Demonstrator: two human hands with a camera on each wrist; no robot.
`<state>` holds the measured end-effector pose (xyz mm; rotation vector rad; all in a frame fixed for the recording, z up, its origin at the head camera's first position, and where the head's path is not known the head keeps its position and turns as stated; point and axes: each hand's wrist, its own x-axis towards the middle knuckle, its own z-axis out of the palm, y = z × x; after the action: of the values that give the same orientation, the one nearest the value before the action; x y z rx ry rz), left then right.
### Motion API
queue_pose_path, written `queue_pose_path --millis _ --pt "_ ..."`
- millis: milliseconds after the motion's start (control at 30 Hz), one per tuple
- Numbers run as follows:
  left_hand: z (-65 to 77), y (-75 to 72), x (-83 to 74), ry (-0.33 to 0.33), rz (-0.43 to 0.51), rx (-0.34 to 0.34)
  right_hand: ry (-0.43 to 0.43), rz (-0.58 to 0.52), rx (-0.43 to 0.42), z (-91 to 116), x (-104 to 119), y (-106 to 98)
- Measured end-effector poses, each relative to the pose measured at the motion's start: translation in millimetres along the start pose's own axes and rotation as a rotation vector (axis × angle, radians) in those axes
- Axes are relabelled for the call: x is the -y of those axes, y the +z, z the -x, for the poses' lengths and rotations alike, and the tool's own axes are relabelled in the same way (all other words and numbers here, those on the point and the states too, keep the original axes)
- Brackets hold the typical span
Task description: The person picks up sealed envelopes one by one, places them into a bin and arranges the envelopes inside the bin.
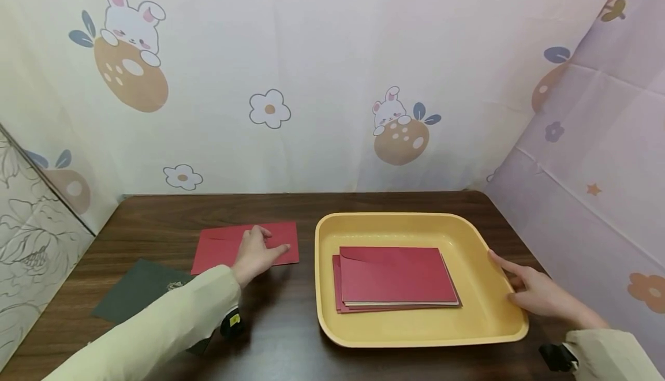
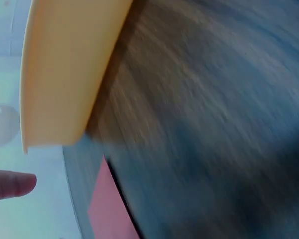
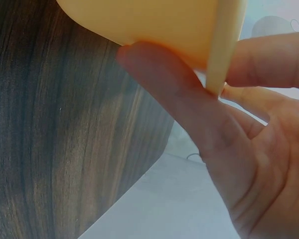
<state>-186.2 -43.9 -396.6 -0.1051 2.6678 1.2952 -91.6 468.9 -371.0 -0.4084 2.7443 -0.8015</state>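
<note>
My left hand [image 1: 256, 254] hovers with bent fingers over a red envelope [image 1: 220, 248] lying on the table. A fingertip [image 2: 20, 184] shows at the left of the left wrist view, apart from that envelope's corner [image 2: 109, 209]. My right hand [image 1: 542, 295] grips the right side of a yellow tray [image 1: 485, 277]. In the right wrist view one digit [image 3: 164, 74] lies along the tray's outer wall [image 3: 164, 20], while another finger [image 3: 269, 62] touches its rim. Inside the tray sits a stack of red envelopes [image 1: 395, 274], slightly fanned, with a pale edge showing beneath the top one.
A dark green envelope [image 1: 137, 288] with a small metallic-looking decoration lies at the left, partly hidden by my left sleeve [image 1: 176, 312]. The dark wooden table [image 1: 280, 317] ends at a patterned curtain [image 1: 322, 156] behind and at the right.
</note>
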Motion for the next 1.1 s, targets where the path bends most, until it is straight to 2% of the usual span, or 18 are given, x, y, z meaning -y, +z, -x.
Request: queue_pose_path --millis 200,367,500,633,833,1100 --pt "-0.5 -20.4 15.7 -0.059 -0.085 -0.005 -0.027 -0.012 -0.005 -1 -3 0" --pt "-2.6 -31.1 29.6 -0.083 -0.209 -0.047 -0.004 -0.013 0.002 0 -2 0" --pt "-5.3 -36.9 39.4 -0.121 -0.255 -0.059 -0.009 -0.009 -0.001 1 -1 0" --pt "-6.0 -41.6 46.1 -0.152 -0.264 -0.06 -0.021 -0.019 0.0 0 -3 1" --pt "-7.1 -47.9 54.4 -0.138 -0.26 -0.059 -0.001 -0.03 0.009 0 -3 1" --pt "-16.7 -56.3 63.4 -0.168 -0.295 -0.085 0.025 -0.018 0.01 0 -1 1"
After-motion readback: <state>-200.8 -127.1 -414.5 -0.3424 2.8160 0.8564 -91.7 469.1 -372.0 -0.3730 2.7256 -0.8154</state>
